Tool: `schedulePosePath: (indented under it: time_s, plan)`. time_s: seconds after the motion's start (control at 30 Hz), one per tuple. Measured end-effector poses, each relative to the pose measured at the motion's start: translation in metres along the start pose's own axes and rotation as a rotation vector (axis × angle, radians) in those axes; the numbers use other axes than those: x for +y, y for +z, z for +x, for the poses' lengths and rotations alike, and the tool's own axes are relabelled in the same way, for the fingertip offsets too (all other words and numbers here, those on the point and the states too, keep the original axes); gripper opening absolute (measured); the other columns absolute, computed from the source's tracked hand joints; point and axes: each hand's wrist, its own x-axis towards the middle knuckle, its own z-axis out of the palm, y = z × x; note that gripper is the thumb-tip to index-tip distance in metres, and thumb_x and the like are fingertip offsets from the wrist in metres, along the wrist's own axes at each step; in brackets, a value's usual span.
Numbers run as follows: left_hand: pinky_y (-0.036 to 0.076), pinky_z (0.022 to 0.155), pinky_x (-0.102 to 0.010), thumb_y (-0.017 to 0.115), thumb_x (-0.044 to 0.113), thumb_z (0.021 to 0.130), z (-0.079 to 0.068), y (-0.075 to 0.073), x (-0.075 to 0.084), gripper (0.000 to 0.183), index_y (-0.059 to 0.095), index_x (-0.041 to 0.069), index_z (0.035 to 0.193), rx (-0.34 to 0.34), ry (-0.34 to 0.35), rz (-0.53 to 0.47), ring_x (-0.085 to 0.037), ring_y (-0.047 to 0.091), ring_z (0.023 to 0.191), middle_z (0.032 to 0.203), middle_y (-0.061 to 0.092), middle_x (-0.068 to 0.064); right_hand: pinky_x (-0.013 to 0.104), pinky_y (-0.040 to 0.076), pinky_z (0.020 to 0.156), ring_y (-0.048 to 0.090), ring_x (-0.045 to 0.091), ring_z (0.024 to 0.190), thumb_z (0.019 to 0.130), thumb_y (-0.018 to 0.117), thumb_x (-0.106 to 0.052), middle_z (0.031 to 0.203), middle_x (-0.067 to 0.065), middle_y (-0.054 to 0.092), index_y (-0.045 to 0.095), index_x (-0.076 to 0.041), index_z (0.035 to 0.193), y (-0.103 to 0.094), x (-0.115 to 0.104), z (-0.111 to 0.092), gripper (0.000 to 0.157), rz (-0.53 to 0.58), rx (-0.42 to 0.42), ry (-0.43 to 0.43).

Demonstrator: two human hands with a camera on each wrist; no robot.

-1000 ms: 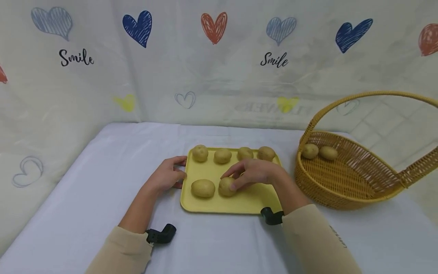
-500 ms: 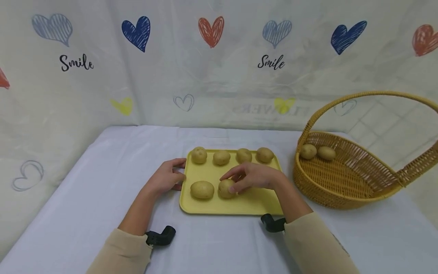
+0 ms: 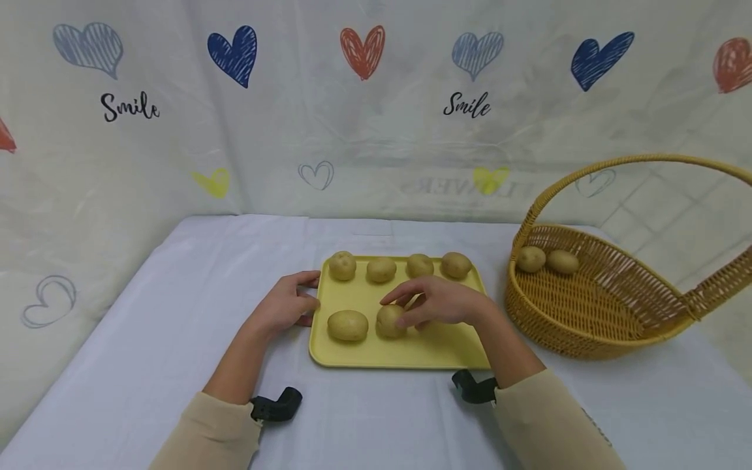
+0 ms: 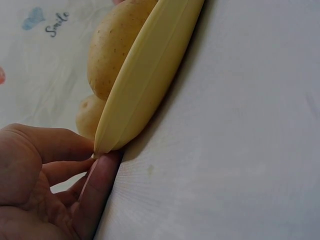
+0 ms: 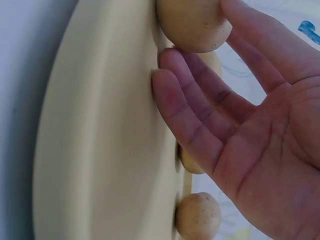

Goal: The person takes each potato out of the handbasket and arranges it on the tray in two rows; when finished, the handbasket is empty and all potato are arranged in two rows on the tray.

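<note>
A yellow tray (image 3: 435,349) lies on the white cloth with two rows of potatoes. My left hand (image 3: 286,303) holds the tray's left edge; in the left wrist view its fingertips (image 4: 102,162) meet at the rim. Over the front row, my right hand (image 3: 440,301) grips a potato (image 3: 388,321) between thumb and forefinger. In the right wrist view this potato (image 5: 192,25) is low at the tray surface, the other fingers (image 5: 170,92) spread beside it. Left of it lies a longer potato (image 3: 348,326). Several potatoes, such as one at the corner (image 3: 343,266), line the back.
A wicker basket (image 3: 587,313) with a tall arched handle (image 3: 623,160) stands to the right of the tray. Two potatoes (image 3: 562,262) lie at its left end. Behind the table hangs a pale curtain (image 3: 264,130) printed with hearts.
Both hands stay nearly in place, and the potatoes lie as before. The right hand's fingers have shifted very slightly; the head view has tilted a little.
</note>
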Motion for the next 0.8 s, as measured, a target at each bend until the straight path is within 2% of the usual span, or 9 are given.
schedulePosePath:
  time_s: [0.13,0.27,0.43,0.6,0.8]
  plan:
    - [0.062,0.073,-0.033,0.058,-0.002,0.090,0.002,0.001,0.000,0.073,0.037,0.007,0.160,-0.006,0.006,0.000,-0.019,0.066,0.099,0.148,0.049,-0.013,0.039,0.061,0.085,0.063,0.026,0.120,0.091,0.078,-0.018,0.126,0.004,0.070,0.071,-0.018,0.133,-0.003,0.000,-0.004,0.042,-0.004,0.031,0.005]
    - [0.062,0.072,-0.033,0.058,-0.002,0.090,0.002,0.001,0.000,0.073,0.038,0.006,0.159,0.000,0.002,0.005,-0.019,0.065,0.096,0.149,0.048,-0.012,0.037,0.060,0.086,0.062,0.029,0.125,0.092,0.077,-0.019,0.129,0.005,0.070,0.071,-0.017,0.133,-0.006,-0.001,-0.007,0.041,-0.016,0.059,-0.026]
    - [0.062,0.072,-0.033,0.058,-0.001,0.090,0.001,0.000,-0.003,0.072,0.039,0.007,0.159,0.009,0.000,0.006,-0.019,0.065,0.097,0.150,0.047,-0.012,0.035,0.058,0.087,0.068,0.029,0.120,0.092,0.076,-0.019,0.136,0.010,0.066,0.069,-0.012,0.136,-0.009,-0.003,-0.009,0.044,0.003,0.103,-0.051]
    - [0.062,0.073,-0.033,0.058,-0.001,0.090,0.001,0.000,-0.003,0.071,0.039,0.006,0.159,0.004,0.008,-0.006,-0.019,0.066,0.097,0.149,0.047,-0.013,0.040,0.057,0.094,0.067,0.029,0.120,0.094,0.075,-0.020,0.140,0.017,0.063,0.065,-0.009,0.139,-0.011,-0.003,-0.013,0.048,-0.008,0.148,-0.080]
    - [0.063,0.072,-0.034,0.057,-0.002,0.090,0.001,0.001,-0.002,0.072,0.038,0.005,0.159,0.003,0.013,-0.004,-0.019,0.066,0.097,0.150,0.047,-0.014,0.045,0.056,0.098,0.069,0.028,0.120,0.093,0.077,-0.020,0.138,0.013,0.067,0.068,-0.014,0.136,-0.016,-0.008,-0.020,0.044,-0.032,0.254,-0.124]
